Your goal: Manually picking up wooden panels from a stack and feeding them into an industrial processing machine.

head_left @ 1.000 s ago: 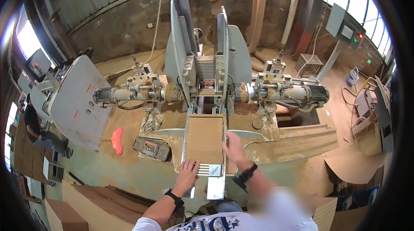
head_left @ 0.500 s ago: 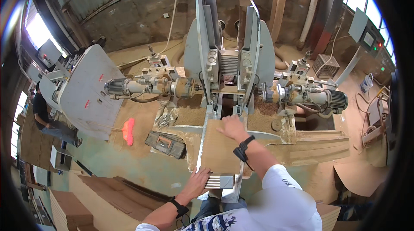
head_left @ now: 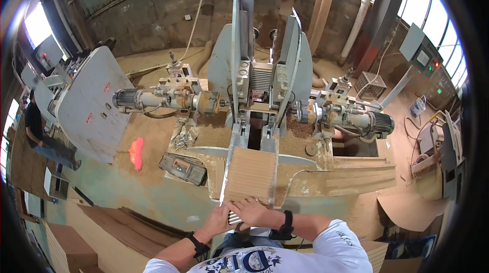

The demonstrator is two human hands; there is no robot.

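A stack of brown wooden strips or boards [head_left: 250, 173], set close together, lies in the metal feed channel [head_left: 227, 171] in front of me. At its near end my left hand [head_left: 219, 220] bears on the left corner, fingers closed over the edge. Beside it, almost touching, my right hand [head_left: 253, 213] curls over the same end. Pale striped board ends show between and below my hands; my thumbs are partly hidden. Beyond the stack, the channel leads between the tall grey guard plates of a machine [head_left: 261, 77].
Motor units stand left [head_left: 153, 101] and right [head_left: 351, 117] of the channel, amid sawdust. A dark toolbox-like case [head_left: 183, 167] and an orange-red object [head_left: 136, 154] lie at left. A person [head_left: 41, 133] stands far left. A control panel [head_left: 424, 58] rises at right.
My right hand has come back from the top of the stack to its near end, beside my left hand. The view has shifted slightly.
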